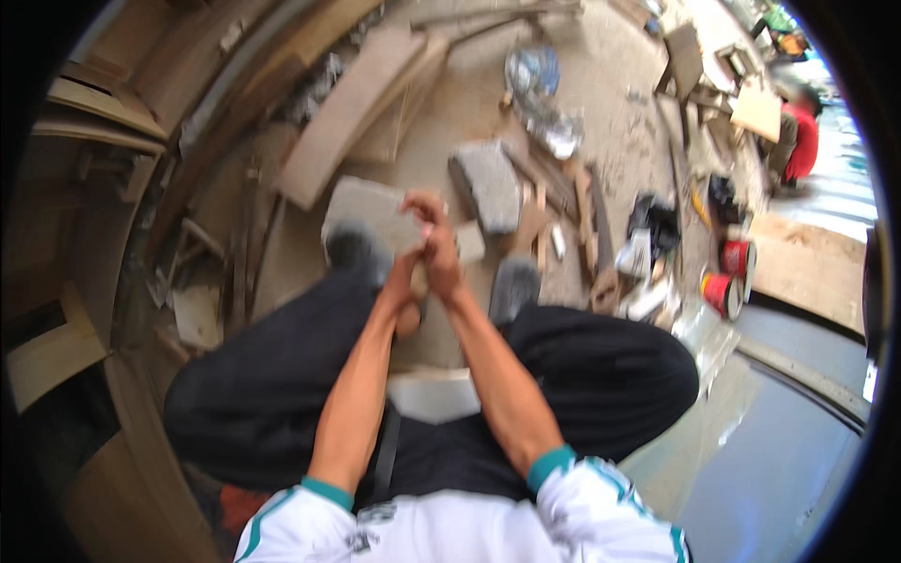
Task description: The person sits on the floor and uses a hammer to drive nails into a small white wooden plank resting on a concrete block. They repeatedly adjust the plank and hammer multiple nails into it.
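Pressing together at frame centre, the left hand (pixel 405 281) and right hand (pixel 437 246) are being clasped; any held object is hidden. A grey stone slab (pixel 368 208) is lying just beyond them toward the upper left, nearer the left hand.

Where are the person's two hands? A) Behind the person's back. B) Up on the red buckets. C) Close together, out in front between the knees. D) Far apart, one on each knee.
C: the left hand and the right hand meet between the two dark-trousered knees, above a grey stone block on the ground; what the fingers hold is too blurred to tell.
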